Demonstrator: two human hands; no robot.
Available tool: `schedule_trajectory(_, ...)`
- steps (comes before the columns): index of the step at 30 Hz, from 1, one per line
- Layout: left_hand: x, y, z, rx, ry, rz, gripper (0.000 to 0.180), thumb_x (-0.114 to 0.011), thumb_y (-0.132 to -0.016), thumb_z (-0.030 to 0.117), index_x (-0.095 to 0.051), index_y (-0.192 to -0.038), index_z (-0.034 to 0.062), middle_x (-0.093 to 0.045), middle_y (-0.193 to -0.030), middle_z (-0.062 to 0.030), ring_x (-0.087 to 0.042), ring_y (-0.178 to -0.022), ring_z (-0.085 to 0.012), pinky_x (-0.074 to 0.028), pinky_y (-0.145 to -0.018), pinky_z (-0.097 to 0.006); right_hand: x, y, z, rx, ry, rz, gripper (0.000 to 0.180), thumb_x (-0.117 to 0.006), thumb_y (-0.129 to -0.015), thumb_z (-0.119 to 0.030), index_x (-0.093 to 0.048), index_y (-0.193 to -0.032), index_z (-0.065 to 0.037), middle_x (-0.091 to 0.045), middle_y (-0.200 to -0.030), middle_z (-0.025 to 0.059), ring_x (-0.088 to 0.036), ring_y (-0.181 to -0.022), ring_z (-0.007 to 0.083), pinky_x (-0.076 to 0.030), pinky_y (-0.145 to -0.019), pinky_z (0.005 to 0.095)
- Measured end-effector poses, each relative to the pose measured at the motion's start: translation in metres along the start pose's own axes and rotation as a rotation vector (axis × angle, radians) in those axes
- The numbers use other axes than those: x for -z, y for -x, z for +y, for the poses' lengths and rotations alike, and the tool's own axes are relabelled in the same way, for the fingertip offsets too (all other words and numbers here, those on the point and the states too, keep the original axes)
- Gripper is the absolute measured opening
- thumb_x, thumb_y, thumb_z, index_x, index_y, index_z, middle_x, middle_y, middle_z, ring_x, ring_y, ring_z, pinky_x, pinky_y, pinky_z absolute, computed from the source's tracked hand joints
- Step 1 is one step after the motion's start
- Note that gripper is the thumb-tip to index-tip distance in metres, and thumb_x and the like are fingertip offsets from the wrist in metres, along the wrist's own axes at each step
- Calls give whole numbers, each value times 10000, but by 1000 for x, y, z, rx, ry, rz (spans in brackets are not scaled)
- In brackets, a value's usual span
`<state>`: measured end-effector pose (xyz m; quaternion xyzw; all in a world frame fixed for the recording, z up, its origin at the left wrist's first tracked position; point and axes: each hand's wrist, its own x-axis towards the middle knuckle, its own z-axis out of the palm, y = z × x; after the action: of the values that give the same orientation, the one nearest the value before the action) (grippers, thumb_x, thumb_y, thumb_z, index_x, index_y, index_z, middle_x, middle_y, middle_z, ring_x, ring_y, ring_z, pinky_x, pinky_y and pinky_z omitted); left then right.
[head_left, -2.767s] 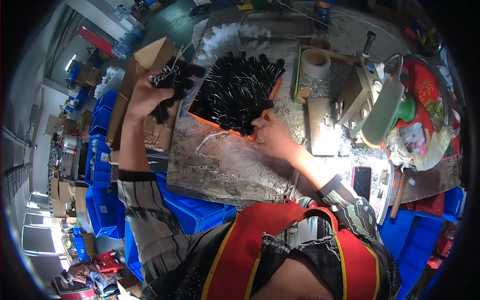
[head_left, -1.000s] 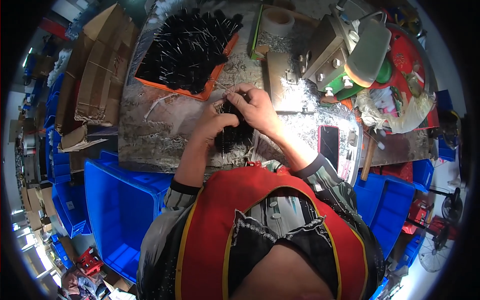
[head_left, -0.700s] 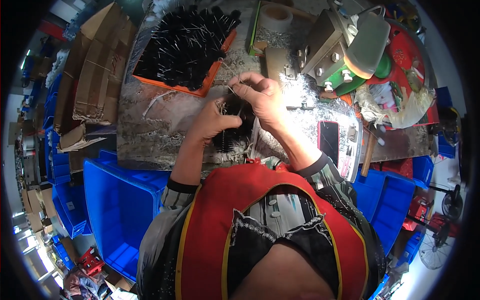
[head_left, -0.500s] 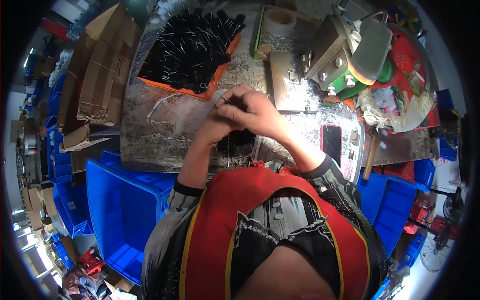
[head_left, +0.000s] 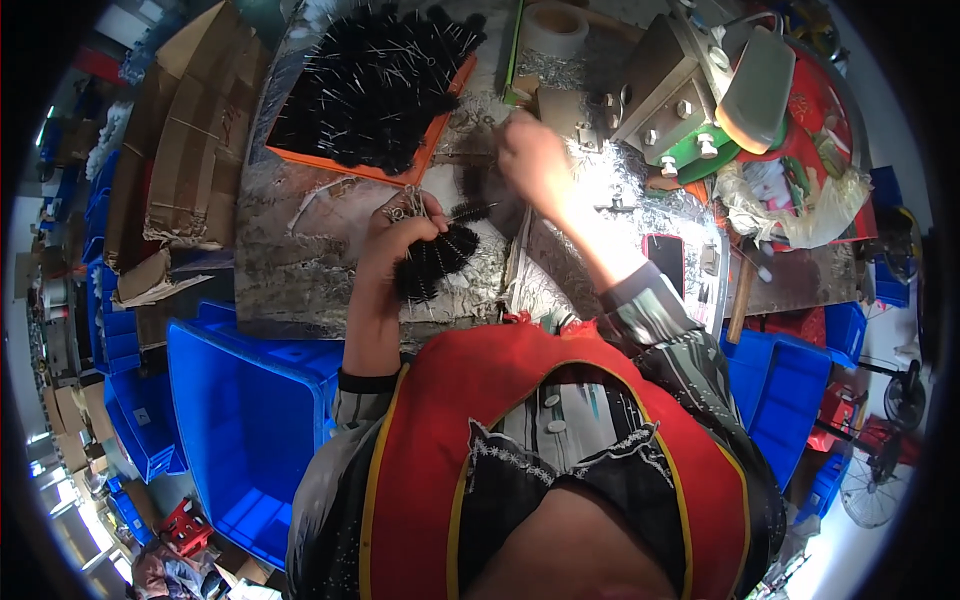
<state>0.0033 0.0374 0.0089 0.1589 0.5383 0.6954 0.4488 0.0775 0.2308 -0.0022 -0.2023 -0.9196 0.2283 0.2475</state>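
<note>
Head view: a bundle of black bristle brushes is being gripped by the left hand above the foil-covered tabletop, fingers closed around it. The right hand is being stretched toward a metal block — its finger state cannot be told. More brushes are being held in an orange tray.
</note>
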Motion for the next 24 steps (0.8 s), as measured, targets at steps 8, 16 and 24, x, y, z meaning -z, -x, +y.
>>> schedule_trajectory(8, 10, 0, -2, 58, 69, 64, 214, -498, -612, 23, -504, -821, -21, -537, -724, -112, -539, -693, -186, -456, -660, -272, -44, 3, -9, -137, 101, -442, 191, -537, -743, -172, -625, -756, -3, -606, -804, 213, -590, -815, 366, -467, -728, 417)
schedule_trajectory(16, 3, 5, 23, 2, -131, 49, 149, -532, -608, 50, -548, -749, 6, -543, -654, -54, -525, -622, -129, -417, -580, -225, -13, 9, -15, -95, -504, 129, 148, -510, -826, -117, -501, -891, 15, -544, -644, 176, -566, -570, 304, -446, -527, 356)
schedule_trajectory(24, -14, -27, -2, -64, -486, 223, 165, -552, -628, 28, -570, -790, 43, -567, -713, -17, -510, -653, -69, -390, -566, -208, -36, 45, -15, 42, -609, -231, 170, -482, -830, -50, -520, -990, -11, -549, -901, 149, -550, -866, 263, -429, -777, 318)
